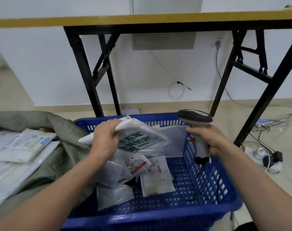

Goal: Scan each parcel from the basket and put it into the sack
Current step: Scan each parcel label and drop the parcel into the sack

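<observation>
A blue slatted basket (208,184) stands on the floor in front of me with several white and clear parcels (156,177) lying in it. My left hand (105,139) grips a white parcel with green print (138,139) by its upper left corner and holds it above the basket. My right hand (210,140) grips the handle of a grey barcode scanner (196,120); its dark head sits over the basket's right rim, to the right of the held parcel. A grey-green sack (58,157) lies open at the left with several flat parcels (23,145) in its mouth.
A folding table with a yellow edge (142,20) and black legs (85,72) stands just behind the basket. The scanner's cable (200,182) hangs into the basket. Power strips and loose cables (266,157) lie on the floor at the right.
</observation>
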